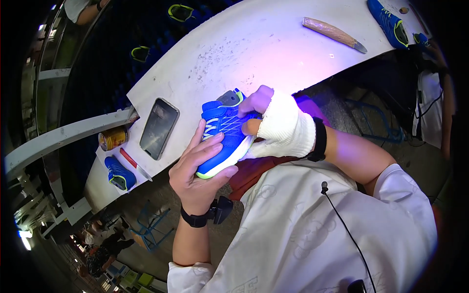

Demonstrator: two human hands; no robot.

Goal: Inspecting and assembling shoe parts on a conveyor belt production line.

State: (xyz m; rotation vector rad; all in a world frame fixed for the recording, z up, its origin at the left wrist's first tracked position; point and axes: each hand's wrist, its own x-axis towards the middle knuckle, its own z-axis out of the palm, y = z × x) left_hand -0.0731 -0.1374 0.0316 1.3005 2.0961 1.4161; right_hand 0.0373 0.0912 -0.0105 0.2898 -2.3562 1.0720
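A blue sneaker with white laces and a white and lime sole is between my hands, over the near edge of the white table. My left hand is bare and wraps round the toe end, its thumb along the sole. On my right hand is a white knit fingerless glove. Its bent fingers press at the shoe's side near the collar. Whether they pinch anything small there is hidden. Dark bands circle both wrists.
On the white table, left of the shoe, lie a phone, a can, a red-handled knife and another blue shoe. Farther right are a wrapped-handle blade and a blue sneaker. More shoes sit on the dark surface beyond.
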